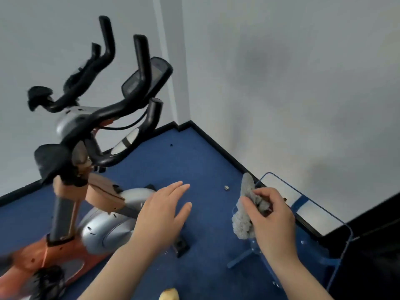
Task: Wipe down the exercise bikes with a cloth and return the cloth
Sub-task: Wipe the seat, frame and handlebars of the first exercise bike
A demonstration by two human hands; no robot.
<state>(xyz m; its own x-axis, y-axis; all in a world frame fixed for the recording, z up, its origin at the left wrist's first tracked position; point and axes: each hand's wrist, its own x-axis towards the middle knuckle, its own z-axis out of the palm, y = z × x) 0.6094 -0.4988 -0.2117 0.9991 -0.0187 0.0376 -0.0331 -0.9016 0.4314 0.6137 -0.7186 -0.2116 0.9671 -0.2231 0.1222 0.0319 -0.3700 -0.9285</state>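
Note:
An orange and silver exercise bike [101, 230] with black handlebars [112, 118] and a dark console [149, 80] stands at the left on blue carpet. My right hand [271, 215] grips a crumpled grey cloth [244, 215] above a blue metal frame rack [307, 215] near the wall. My left hand [161, 215] hovers flat with fingers spread, just right of the bike's silver flywheel cover [108, 232], holding nothing.
White walls meet in a corner behind the bike, with a dark skirting board [216, 144] along the carpet. A small metal object [226, 187] lies on the floor. A dark shape fills the lower right. Something yellow [170, 294] shows at the bottom edge.

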